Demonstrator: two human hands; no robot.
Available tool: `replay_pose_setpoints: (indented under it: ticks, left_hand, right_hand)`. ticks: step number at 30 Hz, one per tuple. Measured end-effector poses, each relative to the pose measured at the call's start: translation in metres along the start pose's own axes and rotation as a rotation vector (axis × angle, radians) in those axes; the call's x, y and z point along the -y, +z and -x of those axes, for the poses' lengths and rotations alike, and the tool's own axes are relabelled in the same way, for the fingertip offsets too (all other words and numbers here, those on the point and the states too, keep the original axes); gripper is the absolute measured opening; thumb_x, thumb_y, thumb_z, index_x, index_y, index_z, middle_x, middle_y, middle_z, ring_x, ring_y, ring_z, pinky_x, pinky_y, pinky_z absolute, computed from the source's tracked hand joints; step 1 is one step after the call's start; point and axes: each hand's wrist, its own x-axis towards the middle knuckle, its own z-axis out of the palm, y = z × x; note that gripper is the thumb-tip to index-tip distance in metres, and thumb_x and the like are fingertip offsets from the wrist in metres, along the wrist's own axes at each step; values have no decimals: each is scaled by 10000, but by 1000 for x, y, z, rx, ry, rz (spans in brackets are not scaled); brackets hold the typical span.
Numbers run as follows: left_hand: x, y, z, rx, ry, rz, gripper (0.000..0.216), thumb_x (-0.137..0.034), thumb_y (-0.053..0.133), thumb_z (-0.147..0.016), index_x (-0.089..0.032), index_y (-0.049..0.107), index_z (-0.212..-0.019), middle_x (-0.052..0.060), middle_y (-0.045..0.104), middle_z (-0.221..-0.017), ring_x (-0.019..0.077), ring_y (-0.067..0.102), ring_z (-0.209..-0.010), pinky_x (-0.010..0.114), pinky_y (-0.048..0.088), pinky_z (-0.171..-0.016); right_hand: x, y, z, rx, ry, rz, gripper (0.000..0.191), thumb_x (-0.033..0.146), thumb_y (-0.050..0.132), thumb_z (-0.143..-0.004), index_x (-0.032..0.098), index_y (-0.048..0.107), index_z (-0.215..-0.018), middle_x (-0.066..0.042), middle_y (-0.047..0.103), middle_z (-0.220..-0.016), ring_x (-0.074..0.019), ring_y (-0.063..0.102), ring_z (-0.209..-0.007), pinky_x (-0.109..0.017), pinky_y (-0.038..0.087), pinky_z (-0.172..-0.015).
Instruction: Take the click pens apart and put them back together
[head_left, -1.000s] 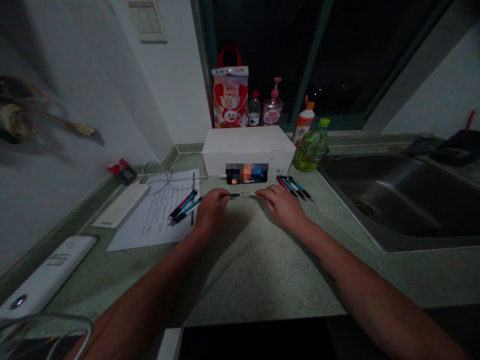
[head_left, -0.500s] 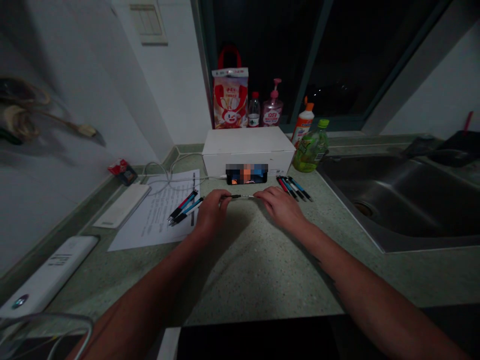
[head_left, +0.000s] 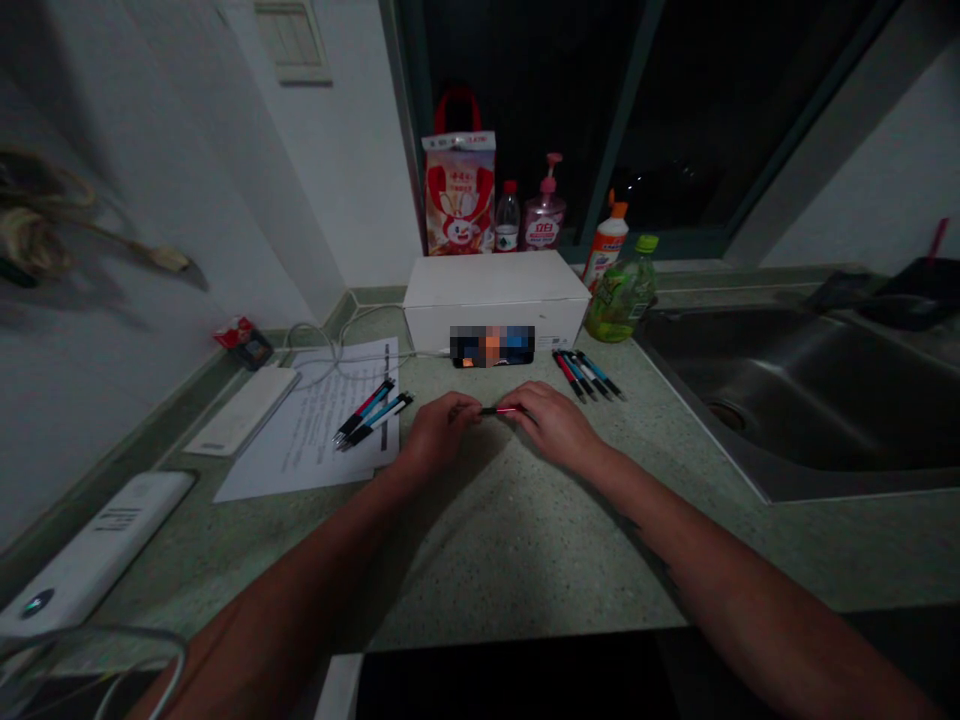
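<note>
A slim pen point(head_left: 498, 410) with a black part and a red part spans the gap between my hands, just above the counter. My left hand point(head_left: 436, 432) pinches its dark end. At the other end, the fingers of my right hand point(head_left: 556, 424) are closed around the red part. Fingers cover both tips. To the left, several pens point(head_left: 375, 418) with black grips lie on a printed sheet point(head_left: 300, 440). Another group of pens point(head_left: 588, 376) lies side by side to the right, beyond my right hand.
A phone point(head_left: 493, 348) leans against a white box point(head_left: 495, 285), with a cable running left. Bottles, including a green one point(head_left: 621, 300), stand behind. The sink point(head_left: 810, 390) is on the right. A white flat box point(head_left: 244, 410) and a long white device point(head_left: 105, 550) lie left.
Both hands have come slightly closer together and nearer to me. A red part now shows between them where a pale, thin section showed before.
</note>
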Motion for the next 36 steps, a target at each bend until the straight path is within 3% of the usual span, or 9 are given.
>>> replay_pose_setpoints:
  ticks: [4,10,13,18,21,26,29,36]
  left_hand:
    - [5,1,-1,-20,42,-22,52,-213,695,-845,-221,743,-828,27,786,-860,207,707,-810,360,576,-814]
    - [8,10,5,28,226,-77,162,-85,714,-789,-228,761,-845,44,779,-912,238,707,-918,415,570,-895]
    - [5,13,7,44,198,-78,150,-103,695,-817,-226,759,-873,40,775,-917,228,710,-897,408,577,-886]
    - [4,5,3,-96,105,-58,88,-165,684,-842,-210,741,-892,38,770,-928,210,703,-848,390,579,-857]
    - [6,2,0,-119,85,-20,98,-199,716,-814,-223,732,-908,30,777,-943,208,700,-838,384,579,-837]
    - [4,1,-2,-105,-24,103,138,-328,706,-859,-214,722,-935,38,781,-869,211,715,-797,366,581,-781]
    - [2,0,-2,-62,-28,99,85,-307,712,-840,-222,710,-835,26,778,-822,211,722,-797,355,575,-787]
    - [3,0,-1,-83,-26,96,75,-273,718,-834,-219,713,-886,22,776,-825,210,730,-794,352,576,-773]
  right_hand:
    - [-2,4,1,29,19,-22,201,236,570,-1060,218,765,-1105,-85,770,-1051,-233,693,-1020,-377,526,-930]
    - [3,11,2,51,91,-68,254,189,524,-1053,227,770,-1103,-77,789,-1084,-228,723,-1018,-359,533,-899]
    - [7,9,1,40,148,-88,238,233,531,-1060,235,755,-1139,-74,787,-1099,-225,731,-1002,-353,533,-867]
    - [5,3,3,57,217,-71,245,300,729,-957,216,723,-1188,-79,780,-1081,-235,726,-940,-342,522,-801]
    - [2,2,3,39,208,-69,124,269,673,-997,216,736,-1090,-69,779,-1023,-232,718,-927,-339,512,-800]
    - [2,0,3,-2,131,-74,131,264,632,-1025,221,746,-1074,-73,767,-1034,-226,708,-950,-341,513,-835]
    - [2,-3,3,-5,113,-67,141,277,628,-1030,222,750,-1076,-74,765,-1030,-232,708,-963,-342,513,-841]
    - [2,-4,3,-20,135,-56,150,288,620,-1031,226,754,-1056,-72,767,-1014,-227,707,-926,-328,505,-797]
